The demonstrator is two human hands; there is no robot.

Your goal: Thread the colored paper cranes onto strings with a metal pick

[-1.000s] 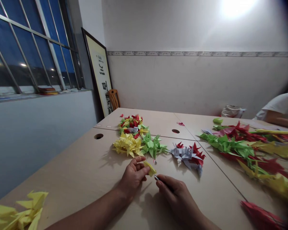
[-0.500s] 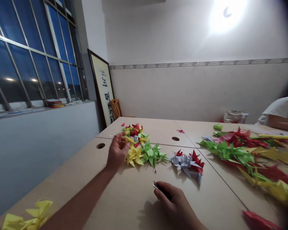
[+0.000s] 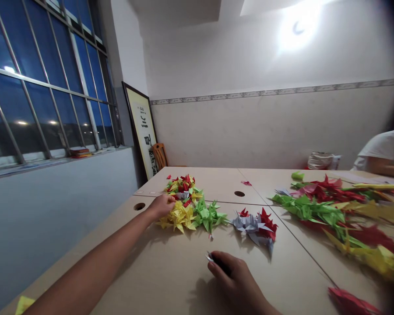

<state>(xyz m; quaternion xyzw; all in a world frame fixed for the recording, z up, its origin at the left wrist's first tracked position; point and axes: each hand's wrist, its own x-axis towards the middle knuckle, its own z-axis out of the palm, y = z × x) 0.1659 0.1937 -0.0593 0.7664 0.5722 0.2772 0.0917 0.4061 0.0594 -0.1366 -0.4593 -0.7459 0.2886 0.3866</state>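
Origami cranes are heaped across the counter (image 3: 157, 280).
The left hand (image 3: 162, 206) is laid on the yellow crane pile (image 3: 179, 218), its grip unclear. Right of that pile, a gray-and-red crane cluster (image 3: 254, 225) is set, and a black-handled craft knife (image 3: 213, 259) is clenched in the right hand (image 3: 233, 280).

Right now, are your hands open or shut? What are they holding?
Left hand: on the yellow paper cranes, fingers bent; cannot tell if it holds one.
Right hand: closed, holding a dark-handled tool with a metal tip.
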